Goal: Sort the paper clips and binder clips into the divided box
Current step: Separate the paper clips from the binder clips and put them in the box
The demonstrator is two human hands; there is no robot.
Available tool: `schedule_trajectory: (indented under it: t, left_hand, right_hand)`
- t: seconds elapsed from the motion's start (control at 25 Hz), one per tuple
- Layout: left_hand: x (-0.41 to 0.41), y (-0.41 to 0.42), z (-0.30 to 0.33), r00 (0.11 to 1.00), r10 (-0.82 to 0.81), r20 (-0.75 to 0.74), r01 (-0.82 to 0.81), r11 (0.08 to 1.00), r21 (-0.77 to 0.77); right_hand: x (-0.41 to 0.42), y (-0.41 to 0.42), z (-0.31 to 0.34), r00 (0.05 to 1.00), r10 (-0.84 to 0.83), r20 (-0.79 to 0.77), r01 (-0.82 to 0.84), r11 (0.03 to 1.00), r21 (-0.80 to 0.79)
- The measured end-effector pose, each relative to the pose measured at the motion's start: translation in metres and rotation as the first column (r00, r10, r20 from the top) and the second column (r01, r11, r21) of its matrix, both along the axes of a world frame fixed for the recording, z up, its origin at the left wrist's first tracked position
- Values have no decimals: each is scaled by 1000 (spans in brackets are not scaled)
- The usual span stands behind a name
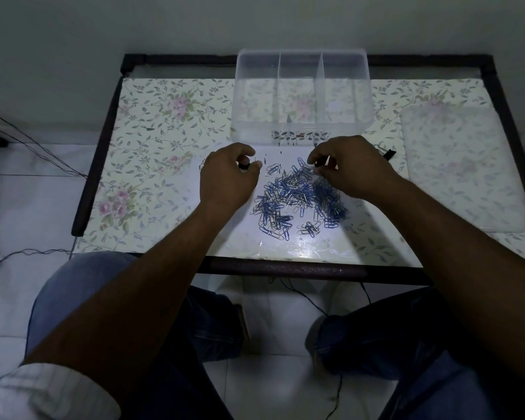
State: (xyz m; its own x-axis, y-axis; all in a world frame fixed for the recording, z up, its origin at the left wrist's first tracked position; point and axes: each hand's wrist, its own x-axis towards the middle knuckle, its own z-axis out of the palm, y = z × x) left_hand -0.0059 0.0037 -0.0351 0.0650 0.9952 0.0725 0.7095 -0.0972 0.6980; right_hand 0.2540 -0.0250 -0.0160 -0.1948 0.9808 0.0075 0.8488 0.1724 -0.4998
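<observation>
A heap of blue and silver paper clips [297, 201] lies in the middle of the floral table. Behind it stands a clear divided box [302, 86] with three compartments that look empty. My left hand [228, 177] hovers at the heap's left edge, its fingers curled around a small black binder clip [243, 166]. My right hand [352, 168] is over the heap's upper right, fingertips pinching a small dark clip [317, 168] that is mostly hidden. Another black binder clip [388, 153] lies on the table just right of my right hand.
The box's clear lid [464, 168] lies flat on the table's right side. The table [152, 140] has a dark raised frame and stands against a wall. Thin cables [37, 147] run over the tiled floor to the left. My knees are below the near edge.
</observation>
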Motion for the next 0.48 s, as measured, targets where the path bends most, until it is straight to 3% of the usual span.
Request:
schedule_trajectory:
  t: [0.12, 0.28, 0.36, 0.48]
  left_hand:
    - [-1, -1, 3, 1000, 15, 5, -15, 1000, 6]
    - [-16, 12, 12, 987, 136, 83, -135, 991, -17]
    - [-29, 25, 17, 934, 272, 230, -242, 959, -148]
    - [-39, 34, 23, 784, 420, 457, -281, 897, -342]
  right_hand:
    - [5, 3, -3, 999, -50, 1, 49, 996, 71]
    - [47, 6, 6, 947, -321, 29, 319, 946, 66]
    - [71, 4, 10, 890, -454, 42, 451, 891, 58]
    - [89, 3, 8, 844, -535, 41, 536, 845, -5]
